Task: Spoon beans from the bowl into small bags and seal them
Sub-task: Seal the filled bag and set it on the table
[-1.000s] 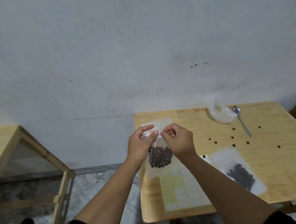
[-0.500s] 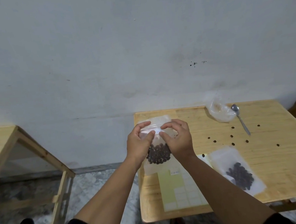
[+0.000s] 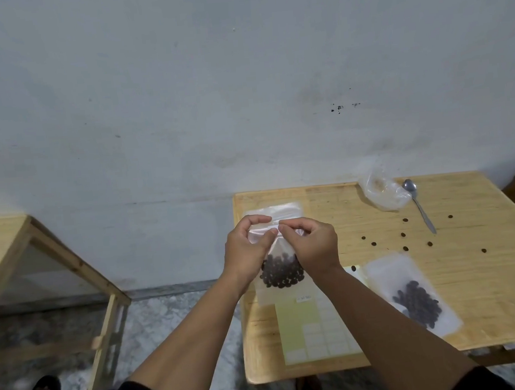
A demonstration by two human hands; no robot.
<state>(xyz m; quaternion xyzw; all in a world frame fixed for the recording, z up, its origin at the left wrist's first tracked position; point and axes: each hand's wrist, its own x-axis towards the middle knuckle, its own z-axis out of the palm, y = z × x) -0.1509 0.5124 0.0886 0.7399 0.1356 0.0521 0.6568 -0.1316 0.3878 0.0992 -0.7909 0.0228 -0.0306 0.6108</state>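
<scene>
Both hands have drawn their fingertips together again at the top strip of the small bag [image 3: 279, 257], held upright above the tabletop's [image 3: 477, 268] near-left part. Left hand [image 3: 245, 252] and right hand [image 3: 313, 247] each pinch that strip, dark beans [image 3: 282, 272] pooled below. Another filled bag [image 3: 412, 296] lies flat to the right; loose beans [image 3: 403, 235], a spoon [image 3: 419, 207] beyond.
</scene>
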